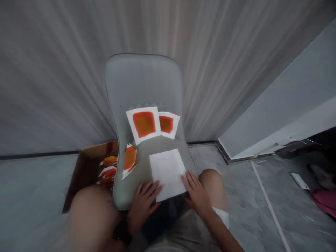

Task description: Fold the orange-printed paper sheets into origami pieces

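White paper sheet (167,173) is touched at its edges by the open, spread left hand (144,206) and right hand (196,196), nothing gripped, on a gray chair (141,80), with orange-square sheets (144,124) laid beyond and more in a cardboard box (89,168)

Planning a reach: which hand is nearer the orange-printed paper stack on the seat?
Left hand, just below the stack, by the white sheet's edge. The right hand is farther, across that sheet.

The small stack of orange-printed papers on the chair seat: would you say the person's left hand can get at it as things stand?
Probably yes: the left hand lies close to the orange-printed papers, with only bare seat between them.
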A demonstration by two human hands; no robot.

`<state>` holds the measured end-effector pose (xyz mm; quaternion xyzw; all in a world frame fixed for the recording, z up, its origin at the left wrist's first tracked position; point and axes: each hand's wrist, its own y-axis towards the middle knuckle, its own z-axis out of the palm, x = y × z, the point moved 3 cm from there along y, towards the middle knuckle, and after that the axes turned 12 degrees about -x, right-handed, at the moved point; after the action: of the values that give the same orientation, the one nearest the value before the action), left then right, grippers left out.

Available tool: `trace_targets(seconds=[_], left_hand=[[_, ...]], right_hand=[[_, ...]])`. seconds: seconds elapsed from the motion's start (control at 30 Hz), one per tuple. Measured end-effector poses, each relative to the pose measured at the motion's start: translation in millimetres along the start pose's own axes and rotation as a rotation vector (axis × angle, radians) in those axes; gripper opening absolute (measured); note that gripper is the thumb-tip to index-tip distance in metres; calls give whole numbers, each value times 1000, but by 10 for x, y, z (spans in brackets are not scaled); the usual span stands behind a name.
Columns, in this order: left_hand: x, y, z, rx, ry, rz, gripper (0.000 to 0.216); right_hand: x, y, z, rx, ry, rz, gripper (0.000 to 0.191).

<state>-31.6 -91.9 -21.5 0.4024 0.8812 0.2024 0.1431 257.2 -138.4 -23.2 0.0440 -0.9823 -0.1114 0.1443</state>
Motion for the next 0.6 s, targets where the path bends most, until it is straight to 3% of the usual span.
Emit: trace_targets(seconds=[0.17,0.3,0.37,0.47,0.6], left_hand=[[69,-112,10,-40,-7,59,65],[85,-178,-48,-104,-163,-6,44],[101,-166,-103,-131,-287,-134,30],[166,-117,-164,-148,-454,-408,26],[298,26,-134,-136,-544,-667,37]], right_hand=[[100,-68,90,-73,-119,-108,82],[91,-167,1,-156,14,-83,74],[71,-165,-90,-188,165,-60,58],[74,-57,-219,-227,426,20,26],[141,273,-224,-165,657,291,47]])
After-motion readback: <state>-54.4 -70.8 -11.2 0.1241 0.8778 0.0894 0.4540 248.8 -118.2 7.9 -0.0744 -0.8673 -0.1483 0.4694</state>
